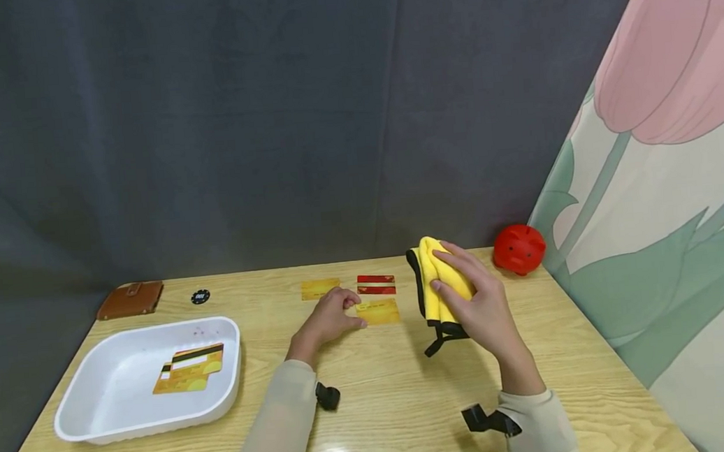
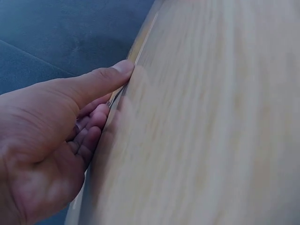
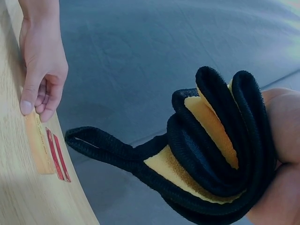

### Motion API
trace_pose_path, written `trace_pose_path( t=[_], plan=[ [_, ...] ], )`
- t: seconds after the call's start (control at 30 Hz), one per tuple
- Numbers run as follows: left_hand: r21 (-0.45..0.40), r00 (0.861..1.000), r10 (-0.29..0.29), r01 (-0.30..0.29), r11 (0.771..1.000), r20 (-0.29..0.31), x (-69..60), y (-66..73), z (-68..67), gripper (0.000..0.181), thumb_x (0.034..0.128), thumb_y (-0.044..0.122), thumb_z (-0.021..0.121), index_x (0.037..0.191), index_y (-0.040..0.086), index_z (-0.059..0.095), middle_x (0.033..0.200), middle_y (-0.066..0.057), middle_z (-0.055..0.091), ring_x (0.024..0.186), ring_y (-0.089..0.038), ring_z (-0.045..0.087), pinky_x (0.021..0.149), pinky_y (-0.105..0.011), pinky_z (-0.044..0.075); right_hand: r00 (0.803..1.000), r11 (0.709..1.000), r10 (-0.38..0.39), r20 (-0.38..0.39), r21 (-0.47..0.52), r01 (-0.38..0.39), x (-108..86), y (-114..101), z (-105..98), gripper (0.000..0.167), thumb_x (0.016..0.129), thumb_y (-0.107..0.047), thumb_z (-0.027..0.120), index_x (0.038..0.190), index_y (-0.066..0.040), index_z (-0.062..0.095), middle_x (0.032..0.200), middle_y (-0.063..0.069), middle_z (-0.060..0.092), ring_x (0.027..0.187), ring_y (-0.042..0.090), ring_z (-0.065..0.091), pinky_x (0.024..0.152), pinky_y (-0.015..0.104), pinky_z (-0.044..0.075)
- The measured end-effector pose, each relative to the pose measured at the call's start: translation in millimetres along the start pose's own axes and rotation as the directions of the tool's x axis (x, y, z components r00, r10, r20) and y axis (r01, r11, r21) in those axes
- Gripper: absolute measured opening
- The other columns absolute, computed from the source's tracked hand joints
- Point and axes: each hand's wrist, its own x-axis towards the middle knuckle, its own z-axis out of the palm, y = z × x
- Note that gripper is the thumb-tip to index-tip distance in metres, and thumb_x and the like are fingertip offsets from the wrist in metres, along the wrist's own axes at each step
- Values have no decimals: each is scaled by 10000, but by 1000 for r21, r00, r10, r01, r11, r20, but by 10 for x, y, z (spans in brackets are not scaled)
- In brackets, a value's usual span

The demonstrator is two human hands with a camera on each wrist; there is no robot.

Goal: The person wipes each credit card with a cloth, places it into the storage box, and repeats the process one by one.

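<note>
My left hand (image 1: pixel 328 317) is over the table, its thumb and fingers pinching the left end of a gold bank card (image 1: pixel 382 312) that lies flat. The right wrist view shows this left hand (image 3: pixel 44 65) at the card's end too. In the left wrist view the thumb and curled fingers are low against the wood. My right hand (image 1: pixel 486 301) grips a folded yellow towel (image 1: pixel 444 280) with black edging, raised above the table. A black hanging loop (image 3: pixel 101 143) sticks out from the towel's folds. Behind the pinched card lie a red card (image 1: pixel 375 279) and another gold card (image 1: pixel 317 288).
A white plastic tray (image 1: pixel 112 348) at the left holds overlapping gold cards (image 1: pixel 186 380). Behind it are a brown leather wallet (image 1: pixel 130 300) and a black poker chip (image 1: pixel 200 297). A red piggy bank (image 1: pixel 519 249) stands at the back right, near the flowered wall.
</note>
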Motion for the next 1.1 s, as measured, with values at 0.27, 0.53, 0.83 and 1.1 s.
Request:
trace_pose_path(
  t=[0.27, 0.53, 0.83, 1.1],
  plan=[
    [-26, 996, 42, -44, 999, -73, -36, -61, 44, 419, 869, 230, 854, 1211, 148, 626, 1161, -24, 607, 1080, -190, 553, 974, -401, 510, 1000, 1000, -18, -21, -6, 17, 6, 19, -17, 460, 928, -56, 759, 1368, -164, 681, 1536, 51, 553, 1156, 74, 576, 821, 76, 520],
    [-64, 978, 106, -119, 991, -178, -66, -123, 103, 431, 862, 191, 858, 1252, 208, 675, 1085, 32, 672, 1023, -139, 633, 970, -384, 555, 999, 1000, 7, -31, -6, -7, 12, 22, -54, 464, 939, -67, 750, 1382, -179, 673, 1550, 37, 538, 1189, 56, 554, 833, 67, 510],
    [-63, 966, 193, -207, 976, -173, -95, -144, 133, 272, 909, 157, 805, 1161, 240, 749, 1109, 35, 704, 1036, -159, 663, 936, -391, 578, 1000, 1000, -14, -21, 11, 15, 17, 32, -41, 454, 926, -47, 757, 1363, -150, 685, 1535, 63, 554, 1231, 168, 562, 837, 67, 505],
    [-338, 988, 40, -89, 937, -150, -164, -153, 98, 288, 910, 138, 802, 1171, 248, 753, 1119, -9, 725, 1015, -149, 698, 898, -323, 612, 1000, 999, -11, -3, 33, 11, 2, 63, 8, 461, 926, -35, 752, 1369, -140, 678, 1538, 67, 547, 1198, 212, 581, 835, 94, 531]
  ],
)
